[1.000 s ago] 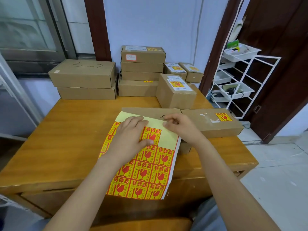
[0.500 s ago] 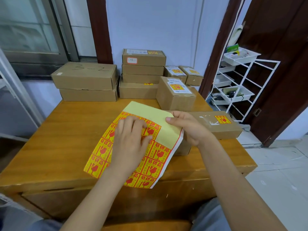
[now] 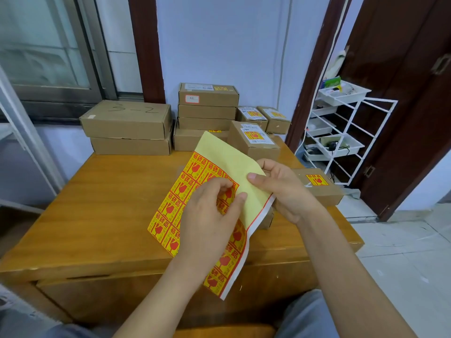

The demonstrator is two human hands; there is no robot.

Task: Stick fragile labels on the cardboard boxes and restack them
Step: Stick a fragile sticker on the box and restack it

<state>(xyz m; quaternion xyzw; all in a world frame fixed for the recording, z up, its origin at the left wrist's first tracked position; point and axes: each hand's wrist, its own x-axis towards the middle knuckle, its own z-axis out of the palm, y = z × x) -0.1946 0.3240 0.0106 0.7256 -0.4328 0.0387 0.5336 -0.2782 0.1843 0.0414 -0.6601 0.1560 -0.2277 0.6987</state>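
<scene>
Pinching at one red label, the left hand (image 3: 210,215) fingers (image 3: 225,184) curl on the label sheet (image 3: 195,186), lifted above the bench (image 3: 97,203); the right hand (image 3: 280,189) grips its bare backing at three o'clock. Tugging crookedly could tear the label. Boxes (image 3: 207,113) wait at twelve.

Both bare forearms reach forward, hands raised close together. Left hand (image 3: 210,211) is knuckles-up, fingers curled, thumb and forefinger pinching. Right hand (image 3: 283,189) sits just beside it, thumb pressed forward over curled fingers, gripping.
</scene>
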